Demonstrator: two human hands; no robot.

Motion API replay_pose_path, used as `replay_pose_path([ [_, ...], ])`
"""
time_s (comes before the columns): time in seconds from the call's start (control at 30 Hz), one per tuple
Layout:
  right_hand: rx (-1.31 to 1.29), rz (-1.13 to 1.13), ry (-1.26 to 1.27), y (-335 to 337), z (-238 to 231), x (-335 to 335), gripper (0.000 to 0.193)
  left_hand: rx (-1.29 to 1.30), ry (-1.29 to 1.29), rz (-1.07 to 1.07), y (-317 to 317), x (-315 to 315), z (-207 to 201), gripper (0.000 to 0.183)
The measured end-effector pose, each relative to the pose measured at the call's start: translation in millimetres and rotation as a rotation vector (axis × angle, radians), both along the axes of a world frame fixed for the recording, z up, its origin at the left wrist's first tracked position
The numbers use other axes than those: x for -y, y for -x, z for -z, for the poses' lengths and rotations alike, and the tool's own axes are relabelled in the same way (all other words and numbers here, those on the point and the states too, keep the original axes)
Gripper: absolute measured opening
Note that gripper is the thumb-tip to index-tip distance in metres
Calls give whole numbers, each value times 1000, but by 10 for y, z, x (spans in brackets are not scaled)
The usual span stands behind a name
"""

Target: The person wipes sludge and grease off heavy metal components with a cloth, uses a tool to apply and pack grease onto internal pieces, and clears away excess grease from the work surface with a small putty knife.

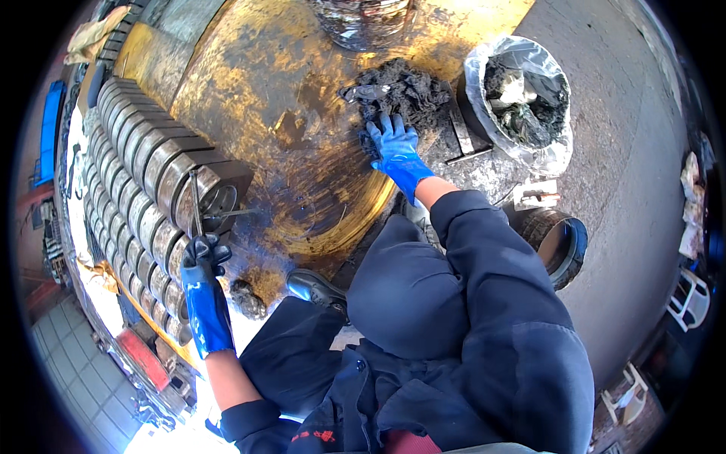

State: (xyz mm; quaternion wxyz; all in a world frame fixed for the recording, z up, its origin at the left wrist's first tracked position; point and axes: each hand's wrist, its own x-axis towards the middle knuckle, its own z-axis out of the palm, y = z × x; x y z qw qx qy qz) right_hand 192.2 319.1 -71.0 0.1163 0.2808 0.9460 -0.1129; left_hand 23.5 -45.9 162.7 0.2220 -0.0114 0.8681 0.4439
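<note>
My left hand [203, 265], in a blue glove with dark, soiled fingers, is closed on a thin metal rod [197, 203] that points away from me. The rod stands in front of the end face of the nearest metal cylinder [221, 198], where another thin bar juts sideways. My right hand [393, 145], in a blue glove, lies with spread fingers against the near edge of a heap of black, fibrous, greasy-looking material [404, 94]. Both rest over a worn yellow, oil-stained surface [257, 98]. What lies under the right palm is hidden.
Rows of ribbed metal cylinders [140, 174] stand along the left. On the right are a plastic-lined bin [473, 83] with dark waste and an open round can [563, 253]. A stained drum [363, 23] stands at the far side. A small dark clump [247, 299] lies near my shoe.
</note>
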Motion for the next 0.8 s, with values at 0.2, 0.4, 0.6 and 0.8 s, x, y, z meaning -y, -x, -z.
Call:
replay_pose_path([
  [0.2, -439, 121, 266, -174, 604, -729, 60, 152, -153, -43, 42, -105, -63, 26],
  [0.4, -770, 364, 1228, 191, -648, -898, 49, 87, -261, -86, 14, -92, -188, 26],
  [0.6, -636, -85, 1124, 748, -3093, 176, 53, 52, -289, -72, 34, -278, -306, 20],
  [0.8, -761, -961, 6, 867, -3401, 1265, 61, -680, -98, 577, -790, -431, -1124, 30],
])
